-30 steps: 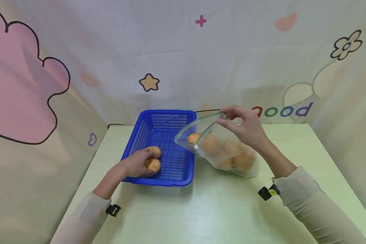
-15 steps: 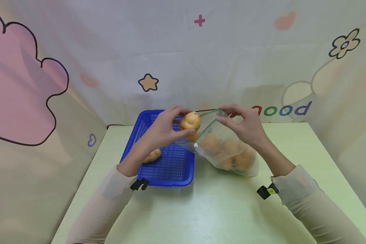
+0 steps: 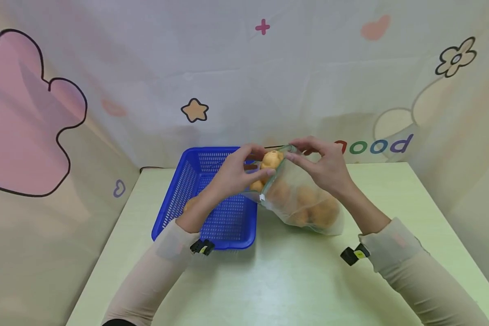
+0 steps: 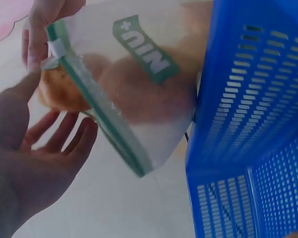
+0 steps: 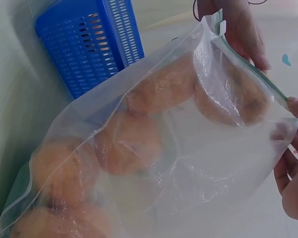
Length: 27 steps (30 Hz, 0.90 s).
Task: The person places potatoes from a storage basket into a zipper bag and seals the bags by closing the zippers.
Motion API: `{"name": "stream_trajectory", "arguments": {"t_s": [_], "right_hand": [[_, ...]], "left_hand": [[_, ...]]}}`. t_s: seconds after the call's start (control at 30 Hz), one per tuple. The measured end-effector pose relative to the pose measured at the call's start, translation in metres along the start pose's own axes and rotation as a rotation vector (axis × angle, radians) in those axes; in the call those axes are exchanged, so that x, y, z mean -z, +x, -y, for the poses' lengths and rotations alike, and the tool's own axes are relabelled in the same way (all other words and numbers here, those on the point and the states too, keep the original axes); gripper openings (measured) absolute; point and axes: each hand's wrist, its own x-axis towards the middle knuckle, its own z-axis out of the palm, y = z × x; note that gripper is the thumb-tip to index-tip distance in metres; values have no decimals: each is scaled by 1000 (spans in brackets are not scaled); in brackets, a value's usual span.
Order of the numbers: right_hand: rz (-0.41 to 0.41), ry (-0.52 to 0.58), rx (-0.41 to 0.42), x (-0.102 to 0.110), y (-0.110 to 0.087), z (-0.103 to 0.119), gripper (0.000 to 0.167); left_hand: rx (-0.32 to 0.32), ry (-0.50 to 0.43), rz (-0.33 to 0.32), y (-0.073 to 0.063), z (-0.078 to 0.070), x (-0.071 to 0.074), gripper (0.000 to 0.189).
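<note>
Left hand [image 3: 237, 174] curls round potato [image 3: 272, 160], contact unclear; right hand [image 3: 328, 167] pinches bag [image 3: 295, 201].

Tan item [image 3: 189, 203] — partly bhnd L arm [image 3: 167, 254]

The milky bag [image 5: 208, 168] is trimmed in green, the basket [image 3: 251, 228] blue, the table [image 3: 289, 276] pale green.

Reaches with left arm [image 3: 155, 271] and right arm [image 3: 424, 271] toward the far edge of the worktop [image 3: 293, 280]. Curves left hand [image 3: 236, 172], thumb [image 3: 261, 174] set apart from fingers [image 3: 252, 149]; pinches with right hand [image 3: 327, 165].
</note>
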Motion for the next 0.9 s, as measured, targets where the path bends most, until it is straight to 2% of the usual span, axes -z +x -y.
{"name": "stream_trajectory", "arguments": {"t_s": [0.17,0.3,0.37,0.5,0.6,0.67,0.73,0.9], "right_hand": [[-3,0,0,-3,2,2,25],[8,4,-7,-3,3,3,25],[16,8,-11,-3,3,4,25],[35,19,-21,-5,3,4,25],[40,22,-28,-6,3,3,25],[35,25,-30,-6,3,4,25],[26,27,-26,-6,3,4,25],[15,31,-12,-3,2,4,25]], "left_hand": [[-28,79,48,-13,7,20,46],[-28,76,70,-24,12,30,42],[-22,52,105,-26,13,29,41],[-90,65,177,-24,10,18,40],[-127,107,159,-23,9,15,38],[-100,126,124,-26,12,21,38],[-43,160,88,-33,18,30,39],[130,281,45,-56,52,57,51]]}}
